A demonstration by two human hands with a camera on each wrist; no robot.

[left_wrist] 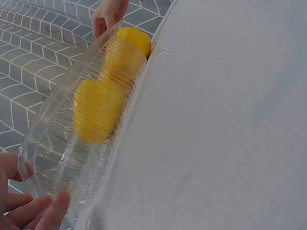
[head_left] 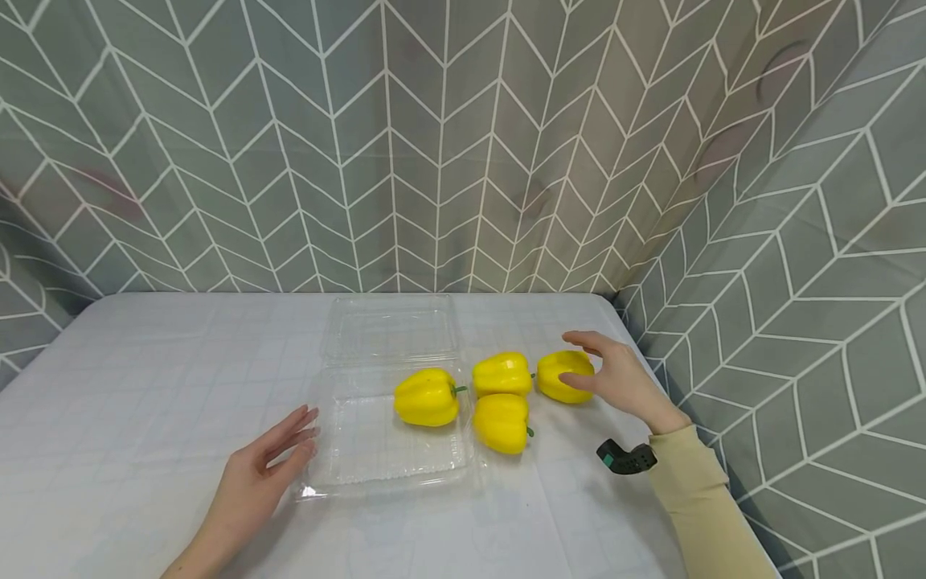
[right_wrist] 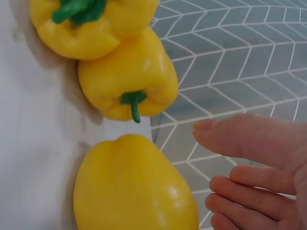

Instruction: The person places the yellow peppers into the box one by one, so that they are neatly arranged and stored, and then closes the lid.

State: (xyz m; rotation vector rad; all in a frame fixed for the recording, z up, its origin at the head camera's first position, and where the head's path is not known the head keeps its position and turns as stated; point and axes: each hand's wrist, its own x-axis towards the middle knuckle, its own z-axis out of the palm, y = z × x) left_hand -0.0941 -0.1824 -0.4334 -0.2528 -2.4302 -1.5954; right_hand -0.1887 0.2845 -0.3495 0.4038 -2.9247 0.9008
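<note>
Head view: a clear plastic container point(head_left: 362, 446) lies open on the white-covered table point(head_left: 145, 402), its lid point(head_left: 391, 330) laid back on the far side. One yellow pepper point(head_left: 425, 398) rests inside, at the right part of the tray, stem to the right. Just right of the container lie two more, the far pepper point(head_left: 502, 374) and the near pepper point(head_left: 501, 422), touching each other, stems also to the right. The rightmost pepper point(head_left: 550, 378) lies on the table just beyond the far one. The right hand point(head_left: 625, 382) is at this pepper, with thumb on the near side and fingers on the far side, set wide. The left hand point(head_left: 256, 470) is at the container's left edge, fingers extended. A black device point(head_left: 625, 458) is at the right wrist, beside a beige sleeve point(head_left: 687, 482). A grey chevron-patterned curtain point(head_left: 434, 161) stands behind.

Left wrist view: the left hand's fingers are spread loosely at the container's rim; whether they bear on it cannot be told. Yellow peppers show through the ribbed clear wall, with the right hand beyond them.

Right wrist view: the right hand's thumb and fingers are wide apart and nearly straight, and appear to be just beside the rightmost pepper, not closed round it. The two touching peppers lie to its left, green stems visible.
</note>
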